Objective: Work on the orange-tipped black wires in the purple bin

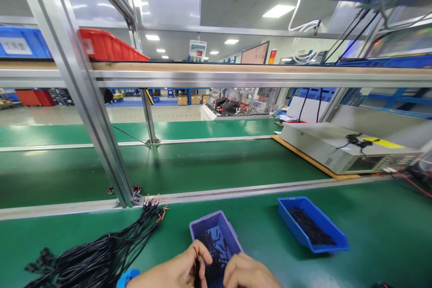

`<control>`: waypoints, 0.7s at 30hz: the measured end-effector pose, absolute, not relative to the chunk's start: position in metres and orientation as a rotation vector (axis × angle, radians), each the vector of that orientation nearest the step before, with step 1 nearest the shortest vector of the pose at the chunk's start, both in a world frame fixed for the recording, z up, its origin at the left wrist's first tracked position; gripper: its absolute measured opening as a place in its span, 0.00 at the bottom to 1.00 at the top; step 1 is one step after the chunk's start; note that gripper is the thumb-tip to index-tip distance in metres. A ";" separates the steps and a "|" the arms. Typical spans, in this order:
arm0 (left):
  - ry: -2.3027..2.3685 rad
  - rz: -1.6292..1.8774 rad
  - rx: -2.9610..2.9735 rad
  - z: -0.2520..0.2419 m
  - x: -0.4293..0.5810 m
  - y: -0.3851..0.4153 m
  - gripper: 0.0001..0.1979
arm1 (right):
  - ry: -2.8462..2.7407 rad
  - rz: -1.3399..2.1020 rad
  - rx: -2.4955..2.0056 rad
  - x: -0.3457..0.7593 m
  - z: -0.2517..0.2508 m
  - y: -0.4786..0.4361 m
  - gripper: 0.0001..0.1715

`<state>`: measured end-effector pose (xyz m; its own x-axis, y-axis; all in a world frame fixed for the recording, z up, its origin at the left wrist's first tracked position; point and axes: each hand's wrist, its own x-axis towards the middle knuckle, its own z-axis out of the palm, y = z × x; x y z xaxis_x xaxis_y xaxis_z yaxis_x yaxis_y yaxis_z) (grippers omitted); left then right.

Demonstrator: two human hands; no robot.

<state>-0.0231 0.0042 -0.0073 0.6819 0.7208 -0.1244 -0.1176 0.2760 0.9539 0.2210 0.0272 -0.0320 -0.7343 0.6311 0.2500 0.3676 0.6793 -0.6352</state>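
Black cable [197,270] sits pinched in my left hand [182,266]; right hand [249,272] is curled nearby, can't tell if it's holding anything.

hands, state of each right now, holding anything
Left hand: closed on a black cable with thin coloured wires.
Right hand: curled by the purple bin; cannot tell if holding anything.

Black cable [197,271] near purple bin [232,233]
The cable's thin wires [195,251] pointed upward; loose black pieces [218,252] lay inside the bin.
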 end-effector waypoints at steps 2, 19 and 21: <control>0.613 0.542 1.192 0.004 -0.025 0.004 0.22 | -2.481 0.588 -1.060 0.210 -0.016 0.031 0.07; 0.959 0.826 1.024 -0.017 0.000 0.010 0.24 | -2.525 0.359 -1.345 0.173 -0.013 0.036 0.16; 0.979 0.881 0.987 -0.018 0.003 0.010 0.27 | -2.413 0.432 -1.331 0.174 -0.013 0.034 0.16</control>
